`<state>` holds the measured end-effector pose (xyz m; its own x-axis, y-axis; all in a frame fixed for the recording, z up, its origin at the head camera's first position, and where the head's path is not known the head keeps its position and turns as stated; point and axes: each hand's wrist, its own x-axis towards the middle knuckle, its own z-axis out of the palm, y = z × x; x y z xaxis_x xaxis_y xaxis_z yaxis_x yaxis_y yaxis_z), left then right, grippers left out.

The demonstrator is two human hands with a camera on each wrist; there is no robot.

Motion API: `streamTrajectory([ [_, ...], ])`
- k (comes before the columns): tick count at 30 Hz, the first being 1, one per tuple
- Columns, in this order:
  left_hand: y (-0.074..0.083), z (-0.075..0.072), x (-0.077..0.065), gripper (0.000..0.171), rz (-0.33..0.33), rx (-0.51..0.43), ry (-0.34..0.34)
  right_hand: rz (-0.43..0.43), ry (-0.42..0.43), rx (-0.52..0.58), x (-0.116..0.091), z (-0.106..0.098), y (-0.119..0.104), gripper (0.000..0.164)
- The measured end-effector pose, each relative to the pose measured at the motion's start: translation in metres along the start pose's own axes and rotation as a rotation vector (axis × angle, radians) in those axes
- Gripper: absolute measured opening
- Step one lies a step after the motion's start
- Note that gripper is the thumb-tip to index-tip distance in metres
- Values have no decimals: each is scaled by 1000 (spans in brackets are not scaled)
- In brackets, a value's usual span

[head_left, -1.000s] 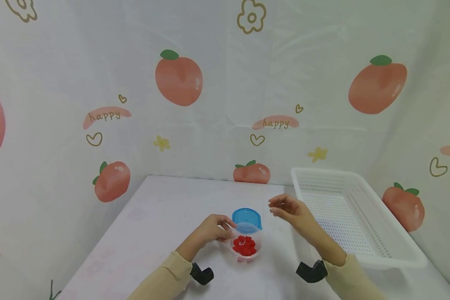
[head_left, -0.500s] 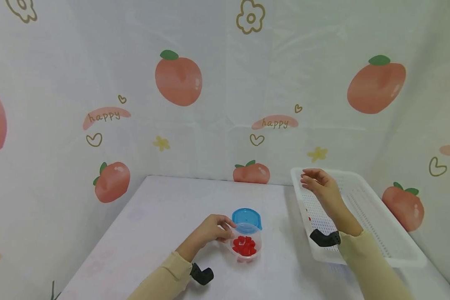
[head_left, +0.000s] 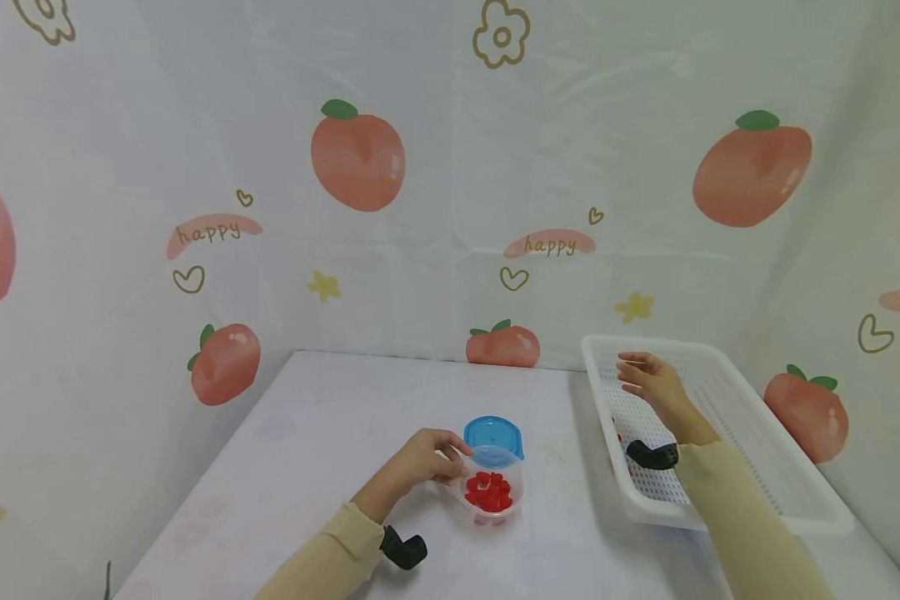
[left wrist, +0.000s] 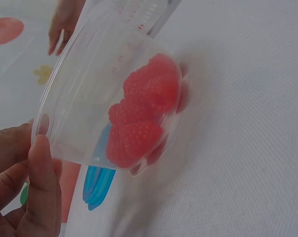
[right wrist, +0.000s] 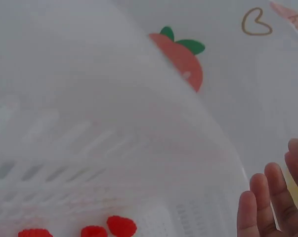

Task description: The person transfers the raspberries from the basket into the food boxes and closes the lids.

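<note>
A clear plastic tub [left wrist: 77,118] with several raspberries [head_left: 489,492] in it stands on the table, upright in the head view. My left hand [head_left: 431,456] pinches its rim between thumb and fingers at the left side. Over the white perforated basket [head_left: 757,475] hovers my right hand [head_left: 656,387]. Its fingers [right wrist: 260,207] look straight or loosely bent, and no object shows between them. Several raspberries [right wrist: 121,225] lie inside the basket near its left wall, low in the right wrist view; in the head view they are mostly hidden.
A blue lid [head_left: 492,435] lies just behind the tub. The basket's raised rim borders the right side of the white table [head_left: 330,417]. Behind the table hangs a printed curtain [head_left: 435,275].
My right hand has moved right and back from beside the tub to over the basket, then slightly farther right. Red bits now show along the basket's left side. The left hand has stayed on the tub.
</note>
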<state>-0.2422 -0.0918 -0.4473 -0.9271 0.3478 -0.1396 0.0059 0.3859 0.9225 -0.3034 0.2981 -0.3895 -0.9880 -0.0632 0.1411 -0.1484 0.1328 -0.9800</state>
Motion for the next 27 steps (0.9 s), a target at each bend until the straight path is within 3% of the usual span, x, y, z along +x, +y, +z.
streamTrajectory([
  [7,3,0,0,23,0,3,-3,117,-37,-272,8,-5,15,55],
  [10,4,0,0,24,0,1,-5,167,-54,-322,10,-8,20,54],
  [16,5,0,1,23,-6,1,-3,253,-174,-369,9,-14,28,52],
  [27,6,1,2,24,-29,3,4,336,-334,-446,10,-15,36,47],
])
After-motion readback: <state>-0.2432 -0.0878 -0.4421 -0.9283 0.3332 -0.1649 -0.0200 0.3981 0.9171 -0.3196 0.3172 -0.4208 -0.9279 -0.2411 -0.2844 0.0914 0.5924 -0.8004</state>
